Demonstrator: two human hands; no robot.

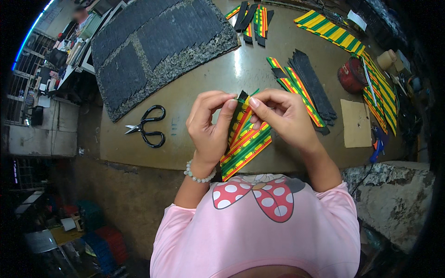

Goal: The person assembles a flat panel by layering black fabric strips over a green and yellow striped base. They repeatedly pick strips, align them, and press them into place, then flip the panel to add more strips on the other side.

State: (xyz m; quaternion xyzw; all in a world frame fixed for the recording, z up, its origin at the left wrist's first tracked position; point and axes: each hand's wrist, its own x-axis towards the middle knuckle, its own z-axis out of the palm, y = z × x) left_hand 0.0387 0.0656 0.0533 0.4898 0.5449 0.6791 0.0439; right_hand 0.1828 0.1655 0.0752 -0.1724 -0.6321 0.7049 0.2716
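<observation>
Both hands meet over the near part of the table, pinching the top of a patterned strip (245, 150) striped in green, yellow and red. My left hand (206, 121) grips its upper left edge, where a black end (242, 96) pokes up between the fingers. On the other side, my right hand (285, 113) pinches the same top end between thumb and fingers. The strip fans down toward my shirt; whether it is one folded piece or several layers I cannot tell. Black-handled scissors (150, 126) lie to the left with their blades apart.
A dark board covered with black strips (176, 32) fills the far left. Black strips (313, 85) and patterned strips (301, 92) lie beyond my right hand, with more bundles (252, 21) at the back. A red pot (351, 75), cardboard (356, 123) and striped sheets (330, 32) stand right.
</observation>
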